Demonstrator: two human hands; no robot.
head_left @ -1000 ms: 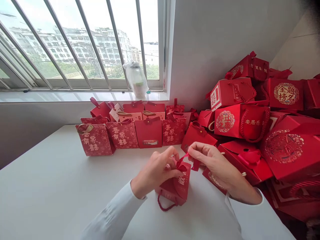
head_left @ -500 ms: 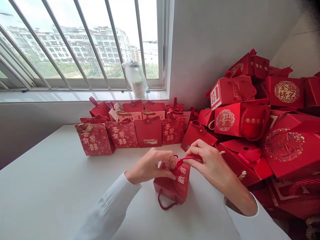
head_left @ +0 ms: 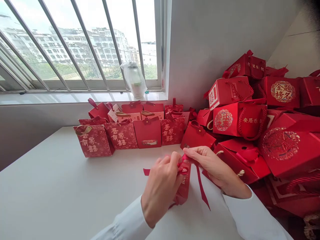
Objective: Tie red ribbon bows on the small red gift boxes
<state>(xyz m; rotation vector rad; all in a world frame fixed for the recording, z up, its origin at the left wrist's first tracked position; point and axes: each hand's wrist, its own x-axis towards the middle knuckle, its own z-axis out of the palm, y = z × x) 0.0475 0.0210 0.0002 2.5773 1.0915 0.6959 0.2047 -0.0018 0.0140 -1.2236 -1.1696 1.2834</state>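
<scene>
A small red gift box [head_left: 184, 190] with pale lettering stands on the white table, its left part hidden behind my left hand [head_left: 162, 185]. That hand is closed on the red ribbon [head_left: 147, 172] at the box top, and one ribbon end sticks out to its left. My right hand [head_left: 208, 166] pinches the same ribbon just above the box's upper right. Another ribbon end [head_left: 203, 190] hangs down at the right of the box. The box's rope handle is mostly covered.
Rows of red and white gift bags [head_left: 123, 135] stand at the back of the white table [head_left: 75, 193]. Large red boxes [head_left: 240, 118] are piled at the right. A plastic-wrapped jar [head_left: 135, 80] sits on the windowsill [head_left: 87, 97].
My left hand has turned over and now covers the box's left part. My right hand has shifted slightly right and down. The ribbon ends now show to the left and right.
</scene>
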